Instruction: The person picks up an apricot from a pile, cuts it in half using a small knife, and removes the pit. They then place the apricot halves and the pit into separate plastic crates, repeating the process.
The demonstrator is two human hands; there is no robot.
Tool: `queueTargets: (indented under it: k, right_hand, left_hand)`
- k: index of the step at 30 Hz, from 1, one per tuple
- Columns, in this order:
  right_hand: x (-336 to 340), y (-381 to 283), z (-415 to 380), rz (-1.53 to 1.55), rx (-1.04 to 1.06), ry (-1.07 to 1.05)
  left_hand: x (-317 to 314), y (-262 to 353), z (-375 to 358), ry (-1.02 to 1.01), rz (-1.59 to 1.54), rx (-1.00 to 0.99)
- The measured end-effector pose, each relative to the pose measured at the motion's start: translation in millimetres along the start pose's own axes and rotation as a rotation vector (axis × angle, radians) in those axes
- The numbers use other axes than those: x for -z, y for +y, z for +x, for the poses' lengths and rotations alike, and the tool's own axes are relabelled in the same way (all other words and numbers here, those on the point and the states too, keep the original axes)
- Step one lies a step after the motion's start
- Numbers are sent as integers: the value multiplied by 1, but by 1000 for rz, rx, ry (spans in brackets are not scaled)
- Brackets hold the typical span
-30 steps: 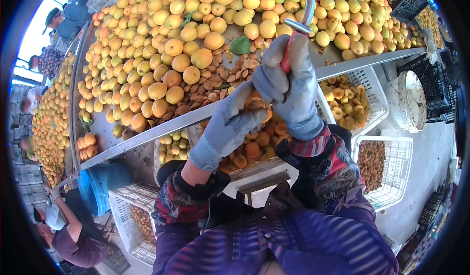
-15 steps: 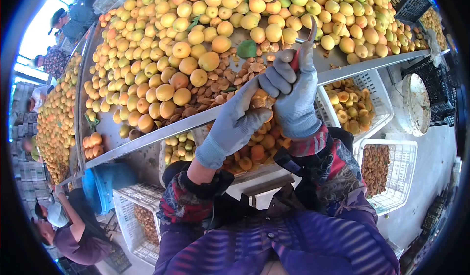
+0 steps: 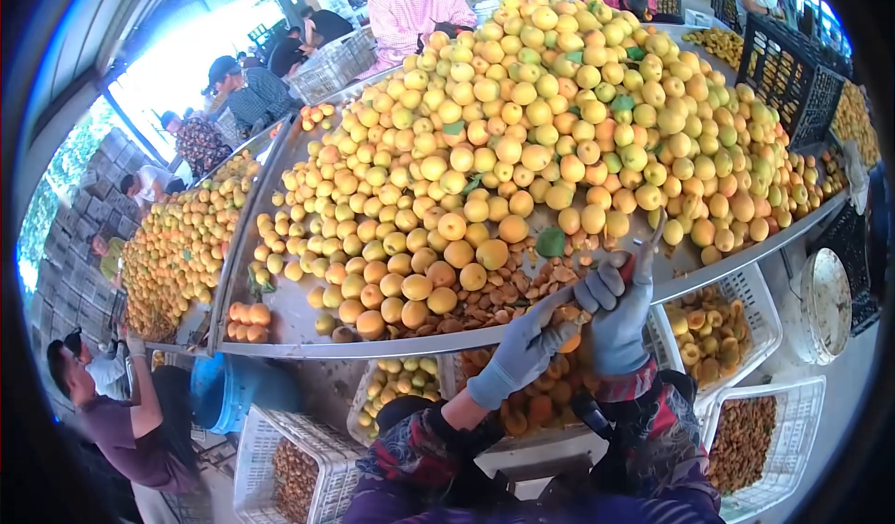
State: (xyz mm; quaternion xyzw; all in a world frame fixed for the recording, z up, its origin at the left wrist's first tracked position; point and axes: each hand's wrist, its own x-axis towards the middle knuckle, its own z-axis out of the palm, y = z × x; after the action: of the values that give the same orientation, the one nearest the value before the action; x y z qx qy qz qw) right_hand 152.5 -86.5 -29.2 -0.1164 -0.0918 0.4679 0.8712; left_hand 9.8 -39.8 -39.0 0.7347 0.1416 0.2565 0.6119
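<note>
My left hand (image 3: 522,351), in a grey-blue glove, is closed around an apricot (image 3: 568,316) that looks cut, partly hidden by the fingers. My right hand (image 3: 617,324), gloved alike, touches the left and grips a red-handled tool (image 3: 656,235) with a thin curved metal tip pointing up and away. Both hands are over the near metal edge of the sorting table (image 3: 438,342). Beyond them rises a large heap of whole apricots (image 3: 522,132). Brown apricot pits (image 3: 499,300) lie along the near edge, by a green leaf (image 3: 551,242).
Below the edge are a crate of apricot halves (image 3: 760,337), a crate of brown pits (image 3: 792,431), another pit crate (image 3: 345,477) and a blue barrel (image 3: 219,393). A white bucket (image 3: 825,305) stands right. Co-workers sit around, including a person in pink (image 3: 410,11).
The head view has tilted up, bringing the far side of the heap and more people into view. My hands appear lower and further right, still holding the apricot and tool.
</note>
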Motion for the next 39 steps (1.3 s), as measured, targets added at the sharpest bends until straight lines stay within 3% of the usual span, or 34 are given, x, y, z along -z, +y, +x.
queueTargets:
  k: [1, 2, 4, 5, 7, 9, 10, 12, 14, 15, 19, 21, 25, 27, 28, 30, 31, 36, 38, 39]
  right_hand:
    - [-1, -1, -2, -15, 7, 42]
    - [-2, -4, -2, -30, 20, 79]
    - [-9, -5, -1, -68, 28, 97]
    - [-16, -5, -3, -137, 6, 135]
    - [-16, -5, -5, -315, -108, 245]
    - [-15, -3, -7, -739, -150, 173]
    - [-8, -2, -14, -918, -50, -14]
    - [-4, 11, -11, -962, -102, -16]
    - [-6, 13, -14, -1032, -162, -5]
    - [-8, 14, -14, -1095, -214, -13]
    - [1, 6, -6, -1257, -217, -107]
    - [-3, 5, -8, -1311, -123, -238]
    - [-8, -4, -10, -1517, -177, -294]
    - [-13, -4, -15, -1689, -111, -313]
    - [-13, -3, -15, -1694, -105, -306]
    - [-14, -5, -17, -1715, -126, -293]
    - [-14, -8, -18, -1721, -120, -289]
    - [-15, -24, -17, -1730, -389, -407]
    - [-10, -26, -15, -1754, -63, -265]
    - [-10, -27, -15, -1743, -70, -281]
  left_hand:
    - [2, -4, -2, 13, -2, 110]
    - [3, -8, -1, 7, -2, 98]
    - [3, 0, 6, 202, -147, 116]
    - [6, 7, 1, 197, -477, 306]
    - [9, -15, 6, 349, -459, 133]
    - [16, -16, 7, 360, -403, 132]
    - [18, -12, 6, 370, -445, 237]
    - [21, -19, 2, 315, -367, 292]
    - [18, -4, 8, 288, -433, 162]
    - [21, -2, 8, 244, -504, 200]
    - [22, 10, 7, 233, -595, 283]
    - [27, -2, 3, 165, -697, 198]
    - [20, -8, 1, 237, -494, 26]
    - [19, -19, -3, 397, 254, -115]
    - [21, -19, 0, 391, 249, -121]
    - [24, -14, 10, 393, -454, 259]
    - [23, -11, 12, 413, -559, 227]
    - [27, 1, 14, 424, -526, 253]
    - [34, 3, 17, 441, -254, 266]
    - [39, -2, 17, 451, -173, 147]
